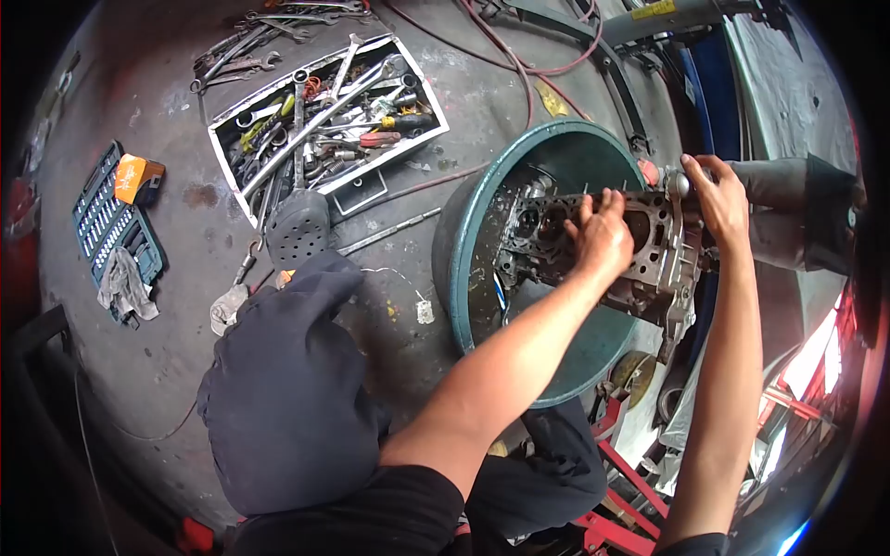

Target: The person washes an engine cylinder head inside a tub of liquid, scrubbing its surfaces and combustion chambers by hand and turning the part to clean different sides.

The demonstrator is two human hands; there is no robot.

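A metal engine block [654,243] with round cylinder bores lies tilted across a round green tub [461,306], its right end reaching over the rim. My left hand [604,239] rests on the block's top face beside the bores, fingers stretched out and apart. At the block's right end, my right hand [723,204] has its fingers bent around the edge, next to a rounded silver piece [680,185]. Part of that hand's grip is hidden. Dark liquid and wet metal show inside the tub's left side.
A white-edged tool box [431,97] full of wrenches and sockets stands left of the tub. Loose wrenches [246,56] lie behind it. An open socket set [102,218] holds an orange box [139,179]. Red hoses [528,69] cross the floor. Red metal bars [630,473] stand near my leg.
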